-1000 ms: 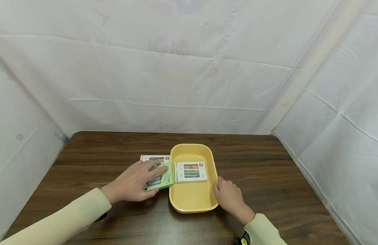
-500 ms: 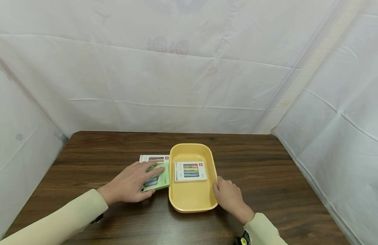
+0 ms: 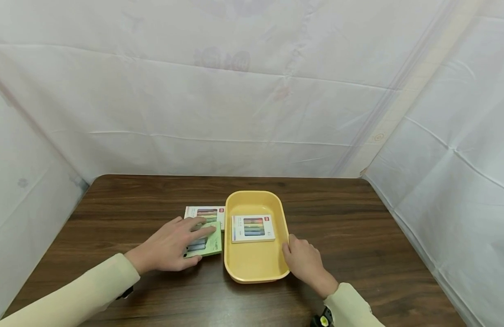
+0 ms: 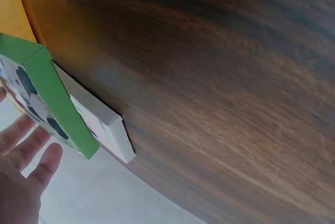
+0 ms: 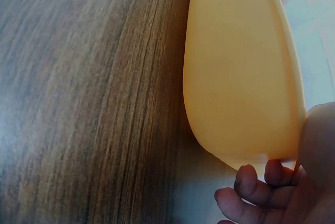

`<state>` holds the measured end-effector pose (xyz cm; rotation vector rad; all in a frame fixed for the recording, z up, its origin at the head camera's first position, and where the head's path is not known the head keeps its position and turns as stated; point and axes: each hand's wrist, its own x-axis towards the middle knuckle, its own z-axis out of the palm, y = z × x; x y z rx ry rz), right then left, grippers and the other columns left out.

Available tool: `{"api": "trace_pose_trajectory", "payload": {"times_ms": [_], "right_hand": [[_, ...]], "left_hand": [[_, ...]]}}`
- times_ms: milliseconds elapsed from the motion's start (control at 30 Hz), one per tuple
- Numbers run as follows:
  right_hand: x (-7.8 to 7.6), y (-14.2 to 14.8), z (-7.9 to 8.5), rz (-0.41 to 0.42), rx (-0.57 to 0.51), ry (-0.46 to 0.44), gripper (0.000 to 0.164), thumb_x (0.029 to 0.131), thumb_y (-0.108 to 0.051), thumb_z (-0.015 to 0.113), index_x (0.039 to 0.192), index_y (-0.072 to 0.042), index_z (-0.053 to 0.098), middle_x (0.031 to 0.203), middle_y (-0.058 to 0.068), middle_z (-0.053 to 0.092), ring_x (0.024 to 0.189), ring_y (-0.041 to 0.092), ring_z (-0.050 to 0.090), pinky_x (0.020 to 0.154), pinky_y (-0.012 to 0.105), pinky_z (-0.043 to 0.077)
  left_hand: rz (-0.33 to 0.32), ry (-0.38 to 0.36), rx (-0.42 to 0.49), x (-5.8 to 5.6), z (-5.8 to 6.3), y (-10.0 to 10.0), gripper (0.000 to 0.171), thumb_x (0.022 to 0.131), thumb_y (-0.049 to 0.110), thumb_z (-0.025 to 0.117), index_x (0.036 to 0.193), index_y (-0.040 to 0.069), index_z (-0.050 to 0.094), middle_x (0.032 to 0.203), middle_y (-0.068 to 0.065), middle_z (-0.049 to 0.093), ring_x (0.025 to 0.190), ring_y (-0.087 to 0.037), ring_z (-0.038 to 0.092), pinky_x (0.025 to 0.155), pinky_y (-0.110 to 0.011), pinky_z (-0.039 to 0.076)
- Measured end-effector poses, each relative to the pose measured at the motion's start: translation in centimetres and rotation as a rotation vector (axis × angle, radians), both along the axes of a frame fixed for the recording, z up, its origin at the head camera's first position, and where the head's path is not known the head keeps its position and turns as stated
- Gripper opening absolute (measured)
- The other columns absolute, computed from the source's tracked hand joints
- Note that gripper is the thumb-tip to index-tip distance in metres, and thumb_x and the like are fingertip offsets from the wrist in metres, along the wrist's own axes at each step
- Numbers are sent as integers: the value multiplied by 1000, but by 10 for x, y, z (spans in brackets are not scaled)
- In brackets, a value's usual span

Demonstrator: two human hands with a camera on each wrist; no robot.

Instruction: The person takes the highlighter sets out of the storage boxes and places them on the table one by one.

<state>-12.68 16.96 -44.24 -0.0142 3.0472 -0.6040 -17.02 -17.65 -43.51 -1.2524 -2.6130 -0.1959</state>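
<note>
My left hand (image 3: 174,243) lies over a flat green pen box (image 3: 213,243), its fingers across the top and its thumb along the near edge. Dark and bluish pens show through the box's window. That box partly overlaps a white pen box (image 3: 193,211) behind it, left of the yellow tray (image 3: 252,270). In the left wrist view several fingertips (image 4: 39,137) touch the printed face of the green box (image 4: 57,98). My right hand (image 3: 305,261) grips the tray's right rim, thumb at the rim and fingers outside below it. Inside the tray lies another white pen box (image 3: 237,229).
Everything stands on a dark wood-grain table (image 3: 358,240). White sheeting (image 3: 252,104) hangs as a wall behind it and at both sides. A dark watch (image 3: 324,318) shows at the right sleeve.
The left hand and green box have moved left, away from the tray's left rim, where the box overlapped it. More of the white box behind shows. The right hand and tray stay almost unmoved.
</note>
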Motion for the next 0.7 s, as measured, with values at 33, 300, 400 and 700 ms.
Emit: {"api": "trace_pose_trajectory", "payload": {"times_ms": [33,300,400,700], "right_hand": [[0,0,0,4,1,4,23,98,-22,48,84,-7,57,57,0,48,46,13,45,43,29,33],[0,1,-1,4,-7,0,23,98,-23,48,83,-8,57,57,0,48,45,13,45,43,29,33],[1,1,-2,5,-8,-3,23,98,-23,48,83,-8,56,57,0,48,45,13,45,42,29,33],[1,1,-2,7,-10,-5,23,99,-23,48,86,-7,57,57,0,48,45,13,46,43,29,33]], "left_hand": [[-4,-7,-3,0,0,1,64,82,50,65,140,26,51,133,-9,56,119,-22,56,87,-48,48],[-15,-57,-22,1,-5,6,59,82,49,65,136,26,55,132,-7,57,122,-22,54,94,-49,46],[-16,-85,-36,1,-7,7,59,83,49,65,137,27,55,133,-7,57,123,-22,54,95,-49,46],[-17,-86,-83,0,-12,10,60,82,50,65,136,27,55,133,-7,57,122,-22,54,93,-48,47]]}}
